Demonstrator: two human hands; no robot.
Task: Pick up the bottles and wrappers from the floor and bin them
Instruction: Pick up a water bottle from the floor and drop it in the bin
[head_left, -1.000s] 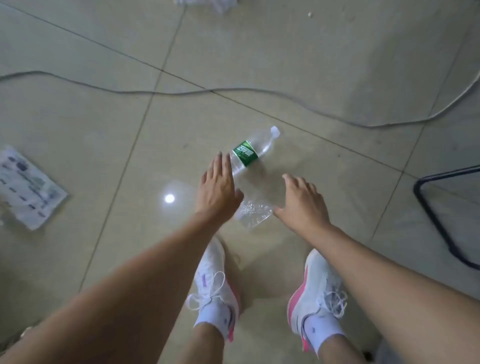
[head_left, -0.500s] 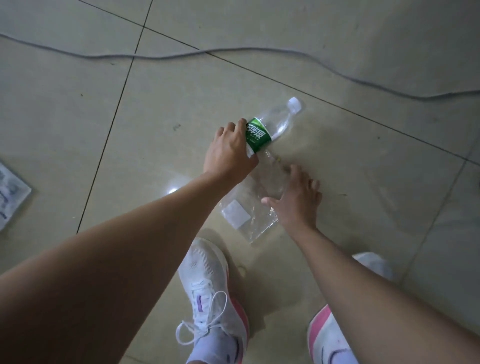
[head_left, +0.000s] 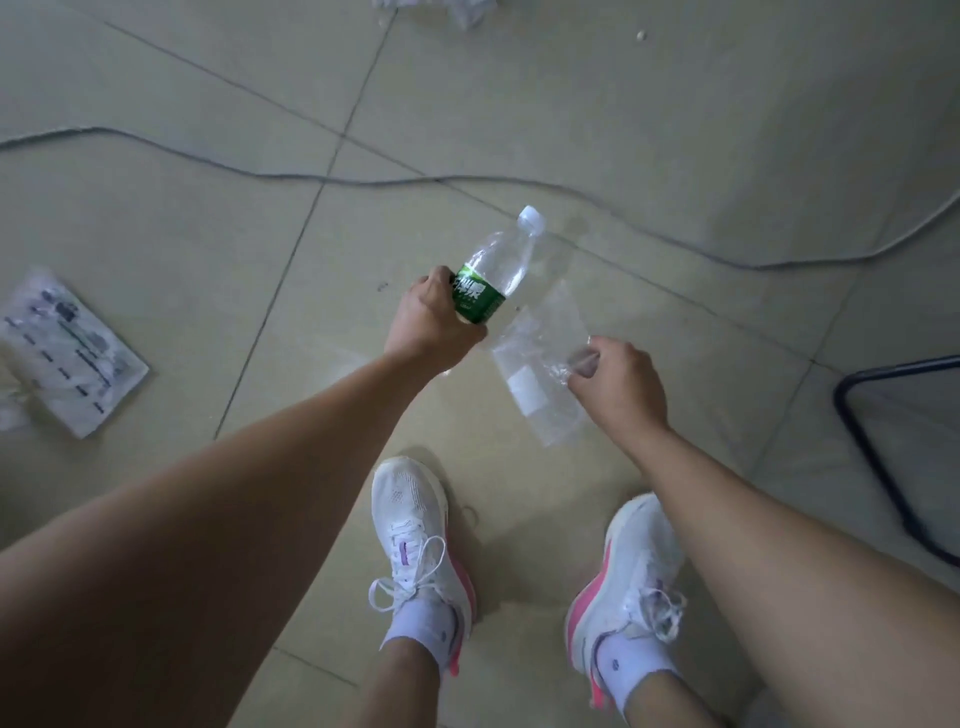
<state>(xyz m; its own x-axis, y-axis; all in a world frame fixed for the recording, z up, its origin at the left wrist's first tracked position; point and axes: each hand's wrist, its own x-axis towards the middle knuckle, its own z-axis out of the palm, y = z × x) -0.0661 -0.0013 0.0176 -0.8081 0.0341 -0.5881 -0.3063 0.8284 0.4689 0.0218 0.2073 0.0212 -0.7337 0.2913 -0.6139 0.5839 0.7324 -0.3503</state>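
**Bottle in the left hand, wrapper in the right**

Head view: The left hand (head_left: 431, 322) sits just left of the frame's centre. Its fingers (head_left: 431, 280) are curled tight round the clear plastic bottle with a green label and white cap (head_left: 498, 265), gripping it at the label. The bottle tilts with its cap toward 1 o'clock, and the lower part is hidden behind the hand.

At 3 o'clock from that hand, well apart from it, the right hand (head_left: 618, 384) pinches one edge of a clear, crinkled plastic wrapper with a white patch (head_left: 540, 364). Thumb and fingers are closed together on the film. The wrapper lies between the two hands, with its upper corner just beside the bottle.

A flat printed plastic packet (head_left: 67, 353) lies on the beige tiled floor (head_left: 675, 104) at the 9 o'clock edge. A thin grey cable (head_left: 363, 179) runs across the tiles from 9 to 3 o'clock, beyond the bottle. Crumpled white litter (head_left: 457, 8) shows at the 12 o'clock edge, cut off by the frame. A dark bent metal tube frame (head_left: 872, 447) stands at 3 o'clock.

Two white trainers with pink soles, the left shoe (head_left: 415, 535) at 6 o'clock and the right shoe (head_left: 634, 577) at 5 o'clock, are planted on the floor below the hands.
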